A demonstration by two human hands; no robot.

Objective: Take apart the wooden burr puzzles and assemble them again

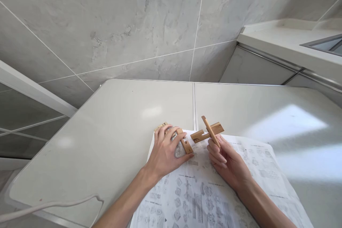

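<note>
My right hand [227,160] pinches a wooden puzzle piece [210,130] between thumb and fingers, raised over the printed sheet. This slim bar stands crosswise through a second notched piece [197,136], and dark marks show on the flat ends of that one. To the left, my left hand [167,149] reaches over more wooden pieces, with thumb and index finger around a notched puzzle piece [187,146] marked near its end. Another marked piece [161,126] shows beyond its fingertips, partly hidden by the hand. Both hands are above the printed instruction sheet [187,192].
The sheet carries small diagrams and text and lies on a pale table [107,142] with a seam [194,103] down its middle. A white cable [53,205] crosses the lower left. Behind stands a grey tiled wall [120,25]; a white counter [288,39] juts out at the right.
</note>
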